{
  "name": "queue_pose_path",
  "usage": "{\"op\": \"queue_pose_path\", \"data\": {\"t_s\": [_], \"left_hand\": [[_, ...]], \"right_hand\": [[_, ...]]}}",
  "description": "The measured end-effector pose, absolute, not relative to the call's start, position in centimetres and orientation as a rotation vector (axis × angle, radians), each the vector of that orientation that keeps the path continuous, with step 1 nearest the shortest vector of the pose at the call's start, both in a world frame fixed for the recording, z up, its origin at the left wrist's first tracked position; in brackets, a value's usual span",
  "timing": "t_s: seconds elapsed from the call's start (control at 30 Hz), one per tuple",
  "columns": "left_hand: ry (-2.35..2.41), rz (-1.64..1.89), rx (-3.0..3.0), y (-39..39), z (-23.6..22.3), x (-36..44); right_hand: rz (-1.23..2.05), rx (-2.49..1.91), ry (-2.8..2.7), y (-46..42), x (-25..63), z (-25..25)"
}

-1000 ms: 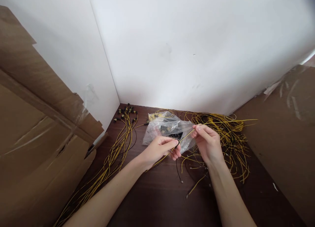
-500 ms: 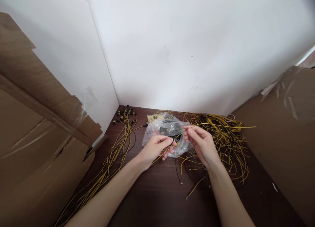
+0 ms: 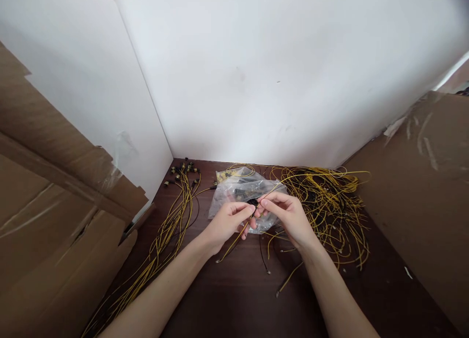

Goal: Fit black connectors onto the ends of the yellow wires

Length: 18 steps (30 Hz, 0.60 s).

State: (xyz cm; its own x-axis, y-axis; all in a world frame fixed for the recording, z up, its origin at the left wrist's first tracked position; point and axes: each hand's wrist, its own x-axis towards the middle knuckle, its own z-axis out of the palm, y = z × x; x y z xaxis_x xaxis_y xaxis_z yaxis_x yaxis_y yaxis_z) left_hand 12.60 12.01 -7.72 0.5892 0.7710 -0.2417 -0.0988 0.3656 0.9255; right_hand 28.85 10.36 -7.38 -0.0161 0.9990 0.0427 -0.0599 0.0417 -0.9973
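Over the plastic bag, my left hand [image 3: 229, 223] pinches a thin yellow-and-black wire [image 3: 233, 244] between thumb and fingers. Close against it, my right hand [image 3: 287, 213] pinches the same wire, the fingertips of both hands nearly touching. One end of the wire hangs below the left hand; the other runs up to the right past the right hand. Whatever small part lies between the fingertips is hidden. The clear plastic bag [image 3: 223, 199] holds small black and yellow pieces and lies on the dark wooden table [image 3: 234, 299] behind my hands.
On the left lies a bundle of yellow wires [image 3: 168, 230] with black and yellow connectors [image 3: 178, 176] at its far end. A tangled heap of yellow and black wires [image 3: 330, 206] covers the right back. Cardboard [image 3: 51, 230] stands left, more cardboard [image 3: 421, 196] right, and a white wall [image 3: 256, 84] behind.
My right hand has moved left and down along the wire to meet my left hand. A loose wire end now shows below the left hand. The view has shifted slightly.
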Motion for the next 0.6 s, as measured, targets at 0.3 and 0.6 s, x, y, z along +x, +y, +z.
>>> {"op": "queue_pose_path", "data": {"t_s": [0.3,0.6], "left_hand": [[0.726,0.617,1.038,12.0,-7.9,12.6],[0.759,0.568,1.067,11.9,-7.4,12.5]], "right_hand": [[1.118,-1.093,-1.007,10.6,29.5,-7.6],[1.035,-1.059,-0.849,10.8,30.1,-7.2]]}}
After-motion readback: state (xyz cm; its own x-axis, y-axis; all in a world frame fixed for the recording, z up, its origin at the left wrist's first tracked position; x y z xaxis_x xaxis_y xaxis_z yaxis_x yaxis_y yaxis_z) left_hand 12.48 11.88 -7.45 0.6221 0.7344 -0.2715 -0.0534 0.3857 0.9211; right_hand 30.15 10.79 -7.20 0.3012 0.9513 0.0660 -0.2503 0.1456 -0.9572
